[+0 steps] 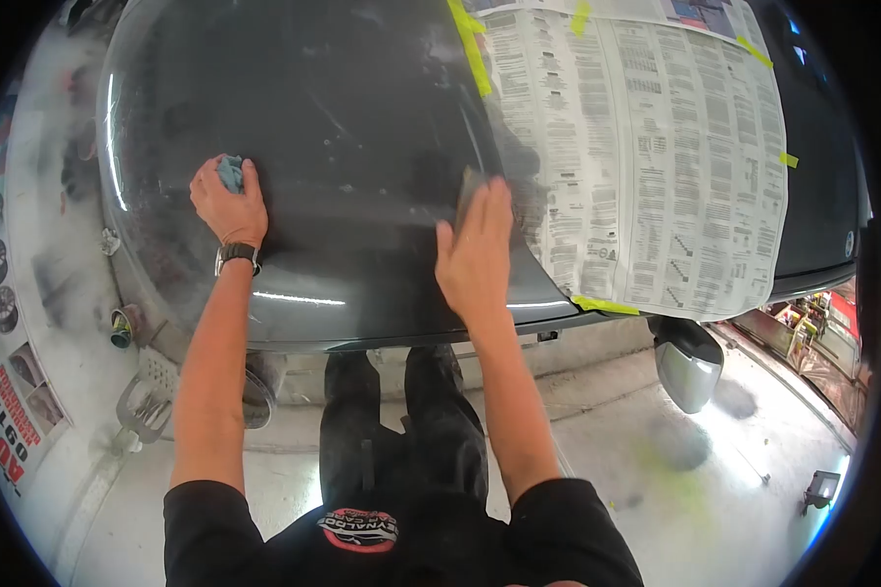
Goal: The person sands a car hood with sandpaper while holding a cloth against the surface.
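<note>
On the dark grey car hood, my left hand is closed around a crumpled blue-grey cloth, its fingers curled over the panel. My right hand lies near the hood's right edge, slightly blurred, with its fingers extended. A tan flat piece, which looks like sandpaper, shows beside and under those fingers, pressed against the panel. Pale smudges and scuffs mark the hood's surface. Just right of my right hand, newspaper covers the windshield area, held by yellow masking tape.
A side mirror juts out below the newspaper. Left of the car stand a grey plastic stool and an open can. A work light sits on the floor at lower right. A printed banner hangs at far left.
</note>
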